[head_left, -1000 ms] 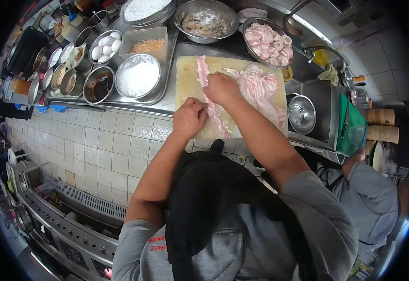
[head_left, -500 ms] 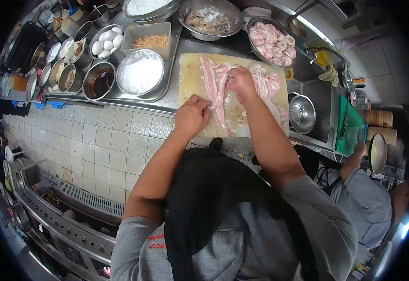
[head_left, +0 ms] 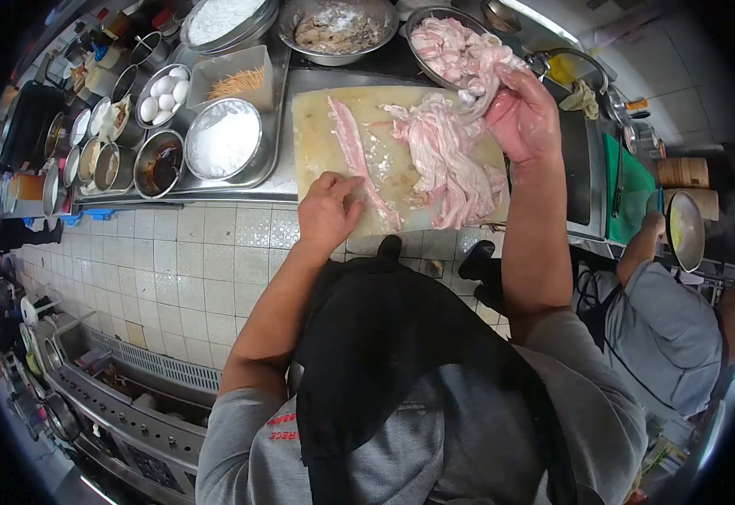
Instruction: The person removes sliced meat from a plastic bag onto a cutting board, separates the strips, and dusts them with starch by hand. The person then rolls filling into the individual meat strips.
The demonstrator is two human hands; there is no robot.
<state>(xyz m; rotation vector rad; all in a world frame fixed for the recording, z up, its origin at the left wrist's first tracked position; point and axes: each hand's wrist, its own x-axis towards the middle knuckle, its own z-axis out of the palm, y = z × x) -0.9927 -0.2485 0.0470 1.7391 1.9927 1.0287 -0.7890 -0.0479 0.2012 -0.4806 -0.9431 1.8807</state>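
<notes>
Left hand: the left hand (head_left: 327, 212) is curving loosely, its fingertips resting at the lower part of the strip; cannot tell whether they are pinching it
Right hand: the right hand (head_left: 525, 116) is rising beyond the board with palm partly showing, thumb and fingers closing on a limp, pale pink raw meat piece (head_left: 482, 82)
Meat strip: a long, narrow, pink-and-white raw meat strip (head_left: 348, 140) is lying flat and slightly slanting on the left part of the board
Meat heap: a loose, folded heap of pale pink raw meat (head_left: 445, 160) is covering the right part of the board
Board: a pale yellow rectangular cutting board (head_left: 313, 114) is lying beneath strip and heap
Meat bowl: a round, dark-rimmed metal bowl (head_left: 416, 61) is standing beyond the heap, holding pink-and-white meat; the held piece is hanging by its near right edge
Powder bowl: a round steel bowl of white powder (head_left: 224, 139) is standing left of the board
Picks box: a clear rectangular plastic box (head_left: 206, 74) is holding thin wooden sticks, just beyond the powder
Eggs: white eggs (head_left: 164, 87) are sitting in a round metal bowl left of the box
Right side: another person (head_left: 666, 328) in grey is holding a round pan (head_left: 686, 231)
</notes>
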